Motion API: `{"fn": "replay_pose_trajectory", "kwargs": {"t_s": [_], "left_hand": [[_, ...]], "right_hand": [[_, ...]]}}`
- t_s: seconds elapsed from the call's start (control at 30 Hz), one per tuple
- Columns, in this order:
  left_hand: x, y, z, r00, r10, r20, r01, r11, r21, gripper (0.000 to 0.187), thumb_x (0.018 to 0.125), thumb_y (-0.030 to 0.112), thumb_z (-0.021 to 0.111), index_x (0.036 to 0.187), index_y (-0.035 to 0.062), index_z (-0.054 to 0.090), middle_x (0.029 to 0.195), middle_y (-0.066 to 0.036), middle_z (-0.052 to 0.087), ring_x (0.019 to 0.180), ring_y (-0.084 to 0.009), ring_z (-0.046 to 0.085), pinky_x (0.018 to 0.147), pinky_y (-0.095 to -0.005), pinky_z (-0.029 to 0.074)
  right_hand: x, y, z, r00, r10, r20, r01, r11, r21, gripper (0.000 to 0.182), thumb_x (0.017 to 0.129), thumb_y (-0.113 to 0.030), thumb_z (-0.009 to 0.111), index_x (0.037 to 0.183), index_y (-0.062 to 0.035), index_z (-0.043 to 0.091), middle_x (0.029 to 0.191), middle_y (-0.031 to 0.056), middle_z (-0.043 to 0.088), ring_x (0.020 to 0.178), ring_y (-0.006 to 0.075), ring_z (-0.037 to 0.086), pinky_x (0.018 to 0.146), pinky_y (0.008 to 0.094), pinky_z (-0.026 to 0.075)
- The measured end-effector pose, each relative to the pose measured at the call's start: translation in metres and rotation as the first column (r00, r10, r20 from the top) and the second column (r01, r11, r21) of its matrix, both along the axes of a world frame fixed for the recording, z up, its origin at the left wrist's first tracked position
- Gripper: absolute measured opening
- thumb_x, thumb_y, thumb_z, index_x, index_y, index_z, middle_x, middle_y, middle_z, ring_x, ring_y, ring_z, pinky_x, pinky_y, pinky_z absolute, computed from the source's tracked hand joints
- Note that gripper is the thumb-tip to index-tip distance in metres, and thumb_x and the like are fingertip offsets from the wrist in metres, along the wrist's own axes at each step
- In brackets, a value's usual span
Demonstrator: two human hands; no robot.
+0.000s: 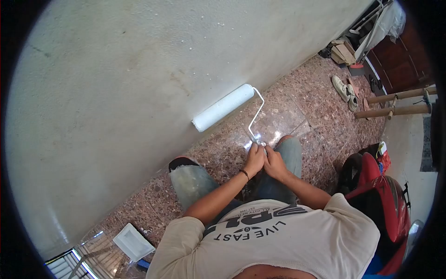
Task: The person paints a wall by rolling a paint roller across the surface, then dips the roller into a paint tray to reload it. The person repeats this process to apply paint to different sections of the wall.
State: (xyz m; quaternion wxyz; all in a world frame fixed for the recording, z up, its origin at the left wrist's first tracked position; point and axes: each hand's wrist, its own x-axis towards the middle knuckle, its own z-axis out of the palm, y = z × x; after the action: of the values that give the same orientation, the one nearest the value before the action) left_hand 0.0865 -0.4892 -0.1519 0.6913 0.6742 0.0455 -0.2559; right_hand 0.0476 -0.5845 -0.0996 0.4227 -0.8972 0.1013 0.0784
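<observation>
A white paint roller [224, 108] lies against the lower part of the grey-white wall [116, 93], near where the wall meets the floor. Its bent white wire frame runs down to a handle between my knees. My left hand [254, 159], with a dark bracelet at the wrist, is closed around that handle. Right beside it my right hand [274, 163] also grips the handle, the two hands touching. Most of the handle is hidden by my fingers.
A white paint tray [133, 242] sits on the speckled floor [283, 104] at lower left. To the right stands a red motorcycle [383, 200]. Shoes [342, 88], a bamboo ladder [395, 112] and cardboard [343, 52] are at upper right.
</observation>
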Motion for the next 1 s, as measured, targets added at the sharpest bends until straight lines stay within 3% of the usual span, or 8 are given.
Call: {"fn": "replay_pose_trajectory", "kwargs": {"t_s": [0.13, 0.2, 0.5, 0.63, 0.7, 0.73, 0.93, 1.0], "left_hand": [[-0.006, 0.002, 0.007, 0.996, 0.024, -0.085, -0.03, 0.997, -0.072, 0.029, 0.09, 0.023, 0.042, 0.089, -0.0051, 0.049, 0.082, -0.02, 0.055, 0.078, -0.0268, 0.054, 0.071, -0.0385, 0.042], [-0.002, 0.003, 0.021, 0.983, 0.033, -0.18, -0.045, 0.997, -0.061, 0.019, 0.089, 0.019, 0.042, 0.085, 0.0013, 0.049, 0.076, -0.007, 0.048, 0.073, -0.0137, 0.046, 0.066, -0.0301, 0.039], [-0.009, -0.008, -0.043, 0.945, 0.18, -0.274, -0.172, 0.984, 0.055, 0.029, 0.086, 0.024, 0.045, 0.09, -0.003, 0.054, 0.08, -0.014, 0.055, 0.077, -0.0207, 0.052, 0.069, -0.0347, 0.041], [0.003, -0.007, -0.048, 0.926, 0.244, -0.29, -0.235, 0.97, 0.064, 0.03, 0.085, 0.023, 0.041, 0.087, -0.0027, 0.056, 0.079, -0.013, 0.055, 0.075, -0.0199, 0.051, 0.069, -0.0363, 0.041], [0.004, -0.005, -0.058, 0.939, 0.283, -0.194, -0.261, 0.957, 0.13, 0.025, 0.087, 0.021, 0.044, 0.084, 0.0002, 0.058, 0.069, -0.009, 0.054, 0.062, -0.0167, 0.05, 0.057, -0.0329, 0.04], [0.006, -0.002, -0.058, 0.931, 0.28, -0.235, -0.275, 0.96, 0.054, 0.029, 0.085, 0.024, 0.046, 0.085, -0.0022, 0.06, 0.072, -0.011, 0.056, 0.064, -0.0187, 0.05, 0.059, -0.0354, 0.041], [0.023, 0.011, -0.054, 0.822, 0.312, -0.476, -0.299, 0.949, 0.105, 0.031, 0.082, 0.029, 0.05, 0.082, -0.0001, 0.058, 0.066, -0.008, 0.052, 0.061, -0.0197, 0.048, 0.057, -0.0373, 0.039], [0.025, 0.01, -0.056, 0.835, 0.308, -0.456, -0.284, 0.951, 0.121, 0.031, 0.083, 0.03, 0.05, 0.081, 0.0001, 0.058, 0.064, -0.007, 0.051, 0.06, -0.0196, 0.048, 0.056, -0.0372, 0.038]], "right_hand": [[-0.005, 0.006, 0.009, 0.998, -0.007, -0.066, 0.006, 1.0, -0.017, 0.023, 0.089, -0.017, 0.046, 0.097, 0.0035, 0.047, 0.08, 0.0325, 0.056, 0.078, 0.0497, 0.054, 0.066, 0.0534, 0.043], [-0.003, 0.006, 0.01, 1.0, 0.015, 0.008, -0.015, 1.0, -0.024, 0.024, 0.088, -0.018, 0.046, 0.098, 0.004, 0.047, 0.081, 0.0326, 0.056, 0.078, 0.0492, 0.055, 0.068, 0.054, 0.042], [0.002, -0.011, -0.035, 0.984, 0.137, -0.115, -0.135, 0.991, 0.023, 0.03, 0.087, -0.021, 0.046, 0.103, 0.0048, 0.047, 0.084, 0.0332, 0.057, 0.082, 0.0498, 0.055, 0.069, 0.0531, 0.045], [0.023, -0.012, -0.047, 0.957, 0.201, -0.21, -0.187, 0.979, 0.087, 0.036, 0.085, -0.022, 0.048, 0.107, 0.0076, 0.048, 0.102, 0.0349, 0.054, 0.091, 0.0492, 0.054, 0.078, 0.0531, 0.044], [0.03, -0.009, -0.045, 0.925, 0.243, -0.291, -0.211, 0.968, 0.136, 0.04, 0.084, -0.023, 0.049, 0.108, 0.0099, 0.048, 0.104, 0.0346, 0.054, 0.094, 0.0486, 0.055, 0.082, 0.0515, 0.044], [0.03, -0.008, -0.051, 0.918, 0.259, -0.3, -0.228, 0.964, 0.134, 0.04, 0.084, -0.023, 0.049, 0.108, 0.0099, 0.048, 0.104, 0.0346, 0.054, 0.094, 0.0486, 0.055, 0.082, 0.0515, 0.044], [0.047, 0.009, -0.09, 0.859, 0.286, -0.424, -0.257, 0.958, 0.126, 0.039, 0.083, -0.022, 0.05, 0.099, 0.0135, 0.052, 0.095, 0.0344, 0.058, 0.094, 0.0454, 0.057, 0.083, 0.0497, 0.044], [0.05, 0.015, -0.093, 0.877, 0.234, -0.42, -0.185, 0.97, 0.155, 0.038, 0.083, -0.023, 0.05, 0.095, 0.0128, 0.054, 0.09, 0.0335, 0.059, 0.093, 0.0452, 0.057, 0.082, 0.0493, 0.045]]}}
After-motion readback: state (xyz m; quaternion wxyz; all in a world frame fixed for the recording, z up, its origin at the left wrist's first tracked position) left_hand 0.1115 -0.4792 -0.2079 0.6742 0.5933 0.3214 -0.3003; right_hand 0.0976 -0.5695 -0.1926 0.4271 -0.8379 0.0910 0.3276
